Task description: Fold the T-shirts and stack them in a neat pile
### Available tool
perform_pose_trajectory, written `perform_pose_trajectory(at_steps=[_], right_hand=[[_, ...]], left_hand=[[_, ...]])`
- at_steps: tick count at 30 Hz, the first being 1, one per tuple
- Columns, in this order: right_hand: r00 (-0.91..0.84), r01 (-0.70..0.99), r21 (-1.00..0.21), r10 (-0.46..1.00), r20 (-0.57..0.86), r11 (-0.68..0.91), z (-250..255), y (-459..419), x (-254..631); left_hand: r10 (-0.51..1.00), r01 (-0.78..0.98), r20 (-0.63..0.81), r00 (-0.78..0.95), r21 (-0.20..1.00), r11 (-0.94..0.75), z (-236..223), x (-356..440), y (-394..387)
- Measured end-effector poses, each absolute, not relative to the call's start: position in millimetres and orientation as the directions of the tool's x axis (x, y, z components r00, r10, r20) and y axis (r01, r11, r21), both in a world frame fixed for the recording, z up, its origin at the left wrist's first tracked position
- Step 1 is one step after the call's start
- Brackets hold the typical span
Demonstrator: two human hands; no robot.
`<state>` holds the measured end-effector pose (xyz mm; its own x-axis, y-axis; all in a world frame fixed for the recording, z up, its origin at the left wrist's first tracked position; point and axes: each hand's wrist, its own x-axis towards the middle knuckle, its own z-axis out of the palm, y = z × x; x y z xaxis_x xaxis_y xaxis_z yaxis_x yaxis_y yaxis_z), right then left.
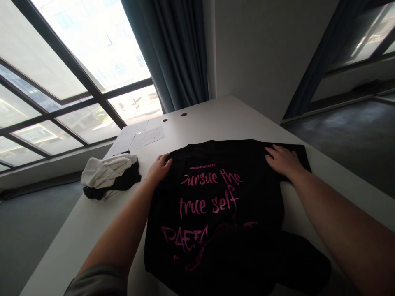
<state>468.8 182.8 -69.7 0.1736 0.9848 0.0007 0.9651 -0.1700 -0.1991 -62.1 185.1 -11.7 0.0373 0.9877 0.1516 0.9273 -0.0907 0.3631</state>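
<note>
Black T-shirt [253,197], its pink lettering face up, lies across a white desk [240,119], the nearer end rumpled and folded over part of the print. Those nearer folds look best eased out by lifting the loose layer rather than pressing on it. At the far end, the left hand [159,168] and right hand [283,160] rest on the shoulders, each grip unclenched, fingers spread on the fabric; light, even outward pressure would likely smooth it without skewing the lettering. The sleeve by the right hand reaches close to the desk's right edge, leaving little margin there. A black-and-white cloth pile [106,172] limits movement on the left; more room stretches beyond the collar, toward papers [151,137] and a blue curtain [185,53].
</note>
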Motion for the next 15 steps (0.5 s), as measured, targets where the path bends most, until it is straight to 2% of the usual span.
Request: perform_pose_trajectory(at_steps=[3, 6, 10, 15], right_hand=[[0.185, 0.964, -0.198, 0.983, 0.015, -0.179, -73.0, 184.9, 469.9], [0.19, 0.964, -0.196, 0.982, 0.019, -0.182, -74.0, 185.7, 470.6], [0.181, 0.964, -0.198, 0.984, -0.001, -0.178, -71.6, 184.4, 469.6], [0.19, 0.963, -0.19, 0.982, -0.014, -0.189, -69.1, 182.7, 466.4]], left_hand=[[0.999, 0.979, 0.042, 0.019, 0.2, -0.027, -43.2, -64.8, 188.0], [1.0, 0.994, 0.01, 0.004, 0.107, -0.005, -64.9, -67.4, 188.0], [0.999, 0.996, -0.038, -0.021, 0.091, 0.024, -70.2, -66.7, 194.3], [0.986, 0.983, -0.087, -0.139, 0.105, 0.148, -67.4, -53.9, 212.1]])
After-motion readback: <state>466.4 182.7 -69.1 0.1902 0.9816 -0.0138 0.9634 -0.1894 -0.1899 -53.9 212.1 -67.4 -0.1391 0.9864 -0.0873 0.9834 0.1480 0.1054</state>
